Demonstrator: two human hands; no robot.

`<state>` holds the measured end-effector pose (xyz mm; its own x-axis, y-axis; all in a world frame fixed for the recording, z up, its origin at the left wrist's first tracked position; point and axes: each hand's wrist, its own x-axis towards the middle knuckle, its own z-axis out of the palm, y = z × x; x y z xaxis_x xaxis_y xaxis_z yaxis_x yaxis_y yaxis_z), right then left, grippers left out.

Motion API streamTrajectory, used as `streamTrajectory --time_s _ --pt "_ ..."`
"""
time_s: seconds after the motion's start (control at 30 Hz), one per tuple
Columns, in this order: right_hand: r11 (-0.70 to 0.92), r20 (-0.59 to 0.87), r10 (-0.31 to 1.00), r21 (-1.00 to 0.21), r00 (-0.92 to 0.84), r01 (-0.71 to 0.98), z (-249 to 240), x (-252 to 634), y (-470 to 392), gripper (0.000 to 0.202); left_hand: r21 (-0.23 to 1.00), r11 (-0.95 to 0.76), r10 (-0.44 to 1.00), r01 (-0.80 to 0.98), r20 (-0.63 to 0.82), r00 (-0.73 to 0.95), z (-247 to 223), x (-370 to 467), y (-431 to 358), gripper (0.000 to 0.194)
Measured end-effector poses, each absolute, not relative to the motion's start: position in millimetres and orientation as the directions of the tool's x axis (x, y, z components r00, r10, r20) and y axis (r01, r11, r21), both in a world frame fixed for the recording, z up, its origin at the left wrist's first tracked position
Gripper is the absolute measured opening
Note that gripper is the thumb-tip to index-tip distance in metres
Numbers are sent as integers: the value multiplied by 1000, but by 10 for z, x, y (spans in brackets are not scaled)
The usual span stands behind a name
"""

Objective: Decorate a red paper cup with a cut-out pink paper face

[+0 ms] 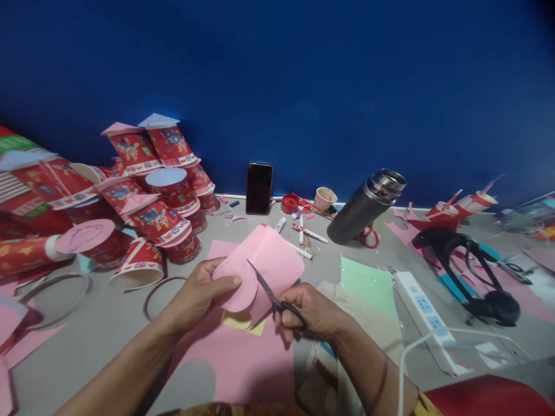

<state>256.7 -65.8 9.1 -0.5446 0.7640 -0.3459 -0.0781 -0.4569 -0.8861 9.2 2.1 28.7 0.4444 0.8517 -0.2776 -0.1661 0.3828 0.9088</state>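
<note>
My left hand pinches a round pink paper disc, thumb on top, over a larger sheet of pink paper. My right hand has its fingers through the handles of a pair of black-handled scissors. The blades point up and left along the right edge of the disc; how far they are apart is hard to tell. Beneath the hands lie a small yellow paper piece and another pink sheet with a curved cut-out.
Stacked red paper cups with paper tops stand at the left. A phone leans at the back wall. A dark flask, markers, a green sheet, a power strip and a black strapped item lie rightward.
</note>
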Motion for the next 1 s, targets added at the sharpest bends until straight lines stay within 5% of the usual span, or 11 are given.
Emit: streamTrajectory --time_s 1.0 --pt "-468 -371 783 -880 -500 -79 161 2541 -661 65 914 377 857 -148 -284 430 367 99 34 32"
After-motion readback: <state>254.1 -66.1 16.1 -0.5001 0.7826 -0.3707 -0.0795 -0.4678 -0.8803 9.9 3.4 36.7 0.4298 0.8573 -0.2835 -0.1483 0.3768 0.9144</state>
